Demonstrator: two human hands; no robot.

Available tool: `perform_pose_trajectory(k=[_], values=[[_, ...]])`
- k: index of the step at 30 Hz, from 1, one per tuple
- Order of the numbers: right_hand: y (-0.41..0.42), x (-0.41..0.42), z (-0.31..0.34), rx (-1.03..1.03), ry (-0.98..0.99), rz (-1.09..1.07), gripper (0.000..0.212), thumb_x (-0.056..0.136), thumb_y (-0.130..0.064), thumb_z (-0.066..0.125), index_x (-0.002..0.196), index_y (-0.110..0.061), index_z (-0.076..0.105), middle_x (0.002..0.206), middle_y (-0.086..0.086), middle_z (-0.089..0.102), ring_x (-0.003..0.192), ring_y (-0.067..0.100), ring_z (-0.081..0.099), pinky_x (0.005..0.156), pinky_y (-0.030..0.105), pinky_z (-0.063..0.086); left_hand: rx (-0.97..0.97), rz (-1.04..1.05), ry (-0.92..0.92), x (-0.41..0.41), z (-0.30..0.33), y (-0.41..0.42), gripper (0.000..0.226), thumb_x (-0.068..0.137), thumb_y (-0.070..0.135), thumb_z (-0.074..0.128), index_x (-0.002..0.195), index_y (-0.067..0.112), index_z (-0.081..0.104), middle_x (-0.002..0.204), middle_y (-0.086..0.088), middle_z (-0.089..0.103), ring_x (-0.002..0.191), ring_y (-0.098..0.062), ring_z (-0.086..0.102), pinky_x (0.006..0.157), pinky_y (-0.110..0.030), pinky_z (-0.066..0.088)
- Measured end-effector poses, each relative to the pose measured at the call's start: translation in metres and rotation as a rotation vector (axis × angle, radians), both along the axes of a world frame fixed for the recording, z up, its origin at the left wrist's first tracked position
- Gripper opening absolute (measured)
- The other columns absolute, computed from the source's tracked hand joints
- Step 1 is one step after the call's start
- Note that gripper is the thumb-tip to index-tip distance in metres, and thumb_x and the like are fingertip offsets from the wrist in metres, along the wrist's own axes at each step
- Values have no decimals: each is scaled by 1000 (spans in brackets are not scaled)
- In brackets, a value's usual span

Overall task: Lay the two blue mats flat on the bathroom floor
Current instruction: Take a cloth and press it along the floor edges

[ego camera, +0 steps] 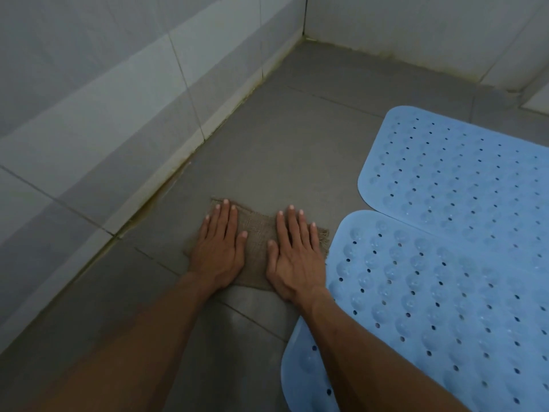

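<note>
We see two pale blue mats lying flat on the grey floor [297,138] at the right of the scene. The near mat [430,307] has rounded corners, rows of small round holes and rows of raised bubble-like bumps across its surface; its near left edge runs under our right forearm. The far mat [463,168] shows the same rounded corner and the same pattern of holes, with fainter bumps. The two mats meet along a slanting line, and the near one seems to overlap the far one's edge there, though we cannot tell for sure.

Just left of the near mat lies a brown cloth [258,233] of coarse weave, frayed along its right edge, which almost touches the mat. Our left hand [221,246] presses flat on the left part of the cloth, fingers straight and only slightly apart, thumb out to the right. Our right hand [297,254] presses flat on its right part, fingers straight and lightly spread, thumb out to the left. The hands lie side by side, near each other but apart.

A pale tiled wall [104,114] runs along the left, and another closes the far side; they meet in the far corner.
</note>
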State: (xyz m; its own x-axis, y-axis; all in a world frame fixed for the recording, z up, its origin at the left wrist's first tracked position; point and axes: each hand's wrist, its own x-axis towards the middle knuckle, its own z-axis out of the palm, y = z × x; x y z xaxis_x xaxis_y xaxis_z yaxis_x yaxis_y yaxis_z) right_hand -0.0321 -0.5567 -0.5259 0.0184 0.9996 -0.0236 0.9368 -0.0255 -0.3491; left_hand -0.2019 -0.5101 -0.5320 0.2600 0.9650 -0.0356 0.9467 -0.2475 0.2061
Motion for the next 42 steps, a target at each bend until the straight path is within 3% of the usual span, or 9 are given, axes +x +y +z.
perform_pose_trajectory(k=[7, 9, 12, 14, 16, 19, 21, 30, 42], values=[[68, 49, -2, 63, 1, 28, 62, 105, -41, 20, 160, -17, 5, 168, 6, -8, 154, 18, -15, 125, 41, -11, 35, 33, -1, 51, -2, 70, 66, 99, 42, 8, 154, 7, 0, 163, -11, -5, 150, -20, -7, 122, -38, -6], [91, 67, -4, 192, -33, 59, 60, 105, -38, 30, 157, -10, 24, 168, 9, 11, 156, 22, 2, 127, 43, 1, 34, 71, -1, 68, -5, 94, 63, 101, 40, 11, 154, 7, -1, 163, -11, -6, 150, -21, -8, 122, -40, -5], [113, 87, -13, 394, -6, 203, 43, 100, -23, 50, 139, -5, 56, 151, 11, 50, 144, 28, 41, 122, 45, 27, 29, 107, 4, 91, -5, 126, 62, 102, 39, 12, 154, 6, 0, 163, -11, -6, 150, -21, -7, 122, -41, -4], [123, 93, -16, 364, 37, 215, 40, 101, -24, 50, 137, -8, 60, 145, 10, 56, 138, 27, 49, 120, 42, 32, 26, 97, 13, 103, -6, 146, 62, 102, 39, 11, 153, 6, -1, 163, -11, -7, 150, -21, -7, 122, -41, -4], [132, 99, -13, 231, -16, 173, 51, 105, -34, 35, 150, -11, 43, 158, 10, 40, 148, 24, 34, 125, 39, 19, 24, 85, 19, 112, -5, 160, 62, 102, 39, 11, 154, 7, -1, 163, -10, -6, 150, -21, -7, 122, -41, -3], [157, 116, -3, 78, -139, 105, 63, 105, -44, 16, 160, -14, 10, 169, 6, 3, 156, 19, -4, 126, 43, -7, 18, 80, 24, 120, -4, 173, 62, 102, 39, 11, 154, 8, -1, 163, -9, -6, 150, -20, -7, 122, -41, -3], [179, 133, 2, 50, -195, 81, 67, 103, -48, 11, 160, -15, 3, 169, 5, -5, 155, 18, -12, 123, 48, -13, 11, 82, 34, 131, -4, 185, 62, 102, 40, 10, 154, 8, -2, 163, -9, -7, 150, -20, -8, 122, -41, -3], [254, 204, 4, 12, -290, 42, 71, 101, -54, 10, 161, -17, 3, 169, 3, -6, 155, 21, -14, 122, 53, -14, -6, 56, 29, 203, -3, 261, 63, 101, 40, 9, 154, 9, -1, 163, -8, -7, 150, -21, -8, 122, -42, -5], [308, 224, 5, 3, -201, -29, 70, 101, -54, 14, 161, -20, 4, 169, 2, -4, 154, 22, -14, 122, 54, -11, 48, -4, 2, 228, 0, 328, 61, 101, 38, 13, 154, 9, 6, 163, -9, 1, 150, -22, -2, 122, -42, -2]])
